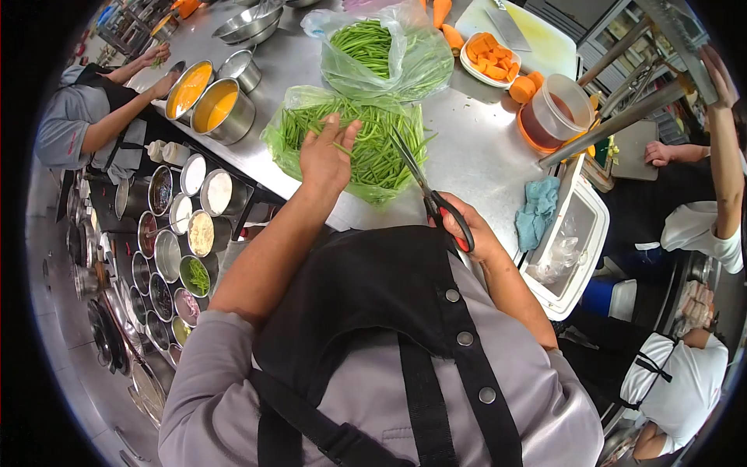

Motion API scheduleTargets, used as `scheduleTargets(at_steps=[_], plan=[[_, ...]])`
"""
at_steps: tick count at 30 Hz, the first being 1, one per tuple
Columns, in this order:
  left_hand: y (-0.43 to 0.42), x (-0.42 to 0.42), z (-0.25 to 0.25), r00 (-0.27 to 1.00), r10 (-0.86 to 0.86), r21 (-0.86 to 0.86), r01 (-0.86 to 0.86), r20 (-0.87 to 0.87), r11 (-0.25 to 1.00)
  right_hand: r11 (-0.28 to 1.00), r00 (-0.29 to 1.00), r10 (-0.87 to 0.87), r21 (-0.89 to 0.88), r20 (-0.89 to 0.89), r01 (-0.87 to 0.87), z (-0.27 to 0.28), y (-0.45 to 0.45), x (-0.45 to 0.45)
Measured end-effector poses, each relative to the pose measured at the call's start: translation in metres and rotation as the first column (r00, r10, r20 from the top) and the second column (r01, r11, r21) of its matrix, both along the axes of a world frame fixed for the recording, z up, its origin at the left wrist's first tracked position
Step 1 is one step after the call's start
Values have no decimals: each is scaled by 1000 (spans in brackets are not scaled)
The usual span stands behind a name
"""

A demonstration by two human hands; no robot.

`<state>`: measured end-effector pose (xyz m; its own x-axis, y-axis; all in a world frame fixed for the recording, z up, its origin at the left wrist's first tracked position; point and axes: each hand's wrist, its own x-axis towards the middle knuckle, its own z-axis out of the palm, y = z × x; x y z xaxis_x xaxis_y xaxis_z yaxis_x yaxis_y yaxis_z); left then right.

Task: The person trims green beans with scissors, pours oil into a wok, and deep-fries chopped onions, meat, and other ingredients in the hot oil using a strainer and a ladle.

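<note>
My left hand (327, 159) is over the near pile of green beans (381, 167), its fingers curled loosely around a few beans. This pile lies in an opened green plastic bag (289, 159) on the steel table. My right hand (471, 226) grips black-and-red scissors (436, 206) by the handles. Their blades point up and left, with the tips over the right part of the pile. Behind it, a second clear plastic bag (424, 66) holds more green beans (362, 47).
Orange-filled pots (226, 113) stand left on the steel table (467, 140). Cut carrots (490, 58), a knife (510, 31) and a tub of red liquid (556, 113) are to the right. A teal cloth (537, 210) lies by a white bin (587, 233). Co-workers stand on both sides.
</note>
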<state>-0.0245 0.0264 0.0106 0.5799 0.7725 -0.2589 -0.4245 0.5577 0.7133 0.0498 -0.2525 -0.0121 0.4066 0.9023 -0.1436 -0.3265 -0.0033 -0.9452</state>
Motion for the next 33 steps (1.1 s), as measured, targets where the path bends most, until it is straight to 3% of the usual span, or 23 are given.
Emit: scheduleTargets(at_steps=[5, 19, 22, 27, 29, 30, 32, 33], plan=[[-7, -1, 2, 1000, 16, 2, -16, 22, 1000, 998, 999, 31, 51, -15, -30, 10, 11, 0], [-16, -11, -9, 998, -45, 61, 42, 42, 997, 997, 961, 27, 82, -277, -4, 17, 34, 4], [-14, -10, -10, 999, -46, 91, 45, 3, 995, 998, 984, 16, -55, -178, -26, 10, 35, 6], [19, -8, -20, 997, -51, 127, 57, -50, 990, 994, 993, -50, -106, -106, 39, -13, 17, 6], [29, -6, -17, 997, -79, -188, 73, -25, 979, 992, 996, -68, -111, -54, 62, -16, 2, 6], [34, -4, -22, 997, -78, -188, 72, -26, 980, 988, 996, -70, -143, -57, 61, -17, -6, 7], [40, 1, -33, 910, -351, 55, 371, -218, 927, 981, 993, -57, -190, -99, 37, -16, -22, 7], [34, 3, -31, 909, -354, 54, 373, -219, 926, 981, 993, -60, -191, -100, 39, -19, -25, 4]])
